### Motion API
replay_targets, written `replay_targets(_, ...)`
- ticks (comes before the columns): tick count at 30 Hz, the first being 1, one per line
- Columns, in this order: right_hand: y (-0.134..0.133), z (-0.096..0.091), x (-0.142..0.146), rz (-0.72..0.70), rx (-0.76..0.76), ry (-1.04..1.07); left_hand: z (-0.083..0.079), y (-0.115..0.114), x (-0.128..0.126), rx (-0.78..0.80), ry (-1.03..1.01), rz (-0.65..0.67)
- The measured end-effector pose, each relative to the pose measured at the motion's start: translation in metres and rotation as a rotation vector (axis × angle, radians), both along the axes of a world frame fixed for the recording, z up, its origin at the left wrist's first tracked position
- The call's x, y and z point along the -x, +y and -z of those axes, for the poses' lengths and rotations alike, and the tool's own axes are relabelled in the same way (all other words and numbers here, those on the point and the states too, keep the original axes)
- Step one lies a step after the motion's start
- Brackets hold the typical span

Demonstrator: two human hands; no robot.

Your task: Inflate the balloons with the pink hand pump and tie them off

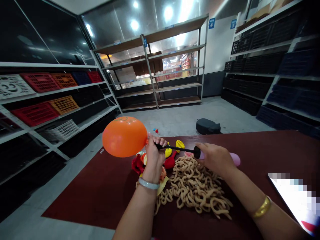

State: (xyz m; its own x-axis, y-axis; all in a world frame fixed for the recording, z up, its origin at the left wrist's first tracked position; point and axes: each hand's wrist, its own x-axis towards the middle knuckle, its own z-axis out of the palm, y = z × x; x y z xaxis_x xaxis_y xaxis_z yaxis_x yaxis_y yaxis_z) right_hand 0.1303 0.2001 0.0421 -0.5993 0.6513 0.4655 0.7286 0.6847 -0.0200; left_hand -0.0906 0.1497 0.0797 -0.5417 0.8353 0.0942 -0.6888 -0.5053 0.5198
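Round orange rubber balloon (124,136) looks nearly full but untied — left hand (154,155) pinches its neck, right hand (216,159) grips the pink plastic hand pump (197,152); limp coloured balloons (171,162) lie flat.

Your orange balloon (124,136) is blown up to a fat, rounded oval, glossy, with a faint printed pattern on top that's too blurry to read. It lies on its side in the air, body pointing left, and its neck is pinched in your left hand (154,156) right over the tip of the pump (180,149). The pump lies nearly level, tilted slightly down to the right. It has a thin black rod that runs out of your left fist to a black collar, then a pale pink barrel. Your right hand (215,158) wraps around that barrel, so only its rounded far end pokes out on the right.
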Motion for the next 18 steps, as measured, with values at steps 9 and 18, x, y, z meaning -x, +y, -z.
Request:
replay_targets(9,-0.007,-0.006,0.000,0.003,-0.057,-0.038,0.003,-0.003,-0.008,-0.065,-0.056,-0.021)
replay_targets(18,-0.023,-0.002,0.019,-0.011,0.011,-0.020,0.039,0.007,-0.074,-0.028,0.025,0.196)
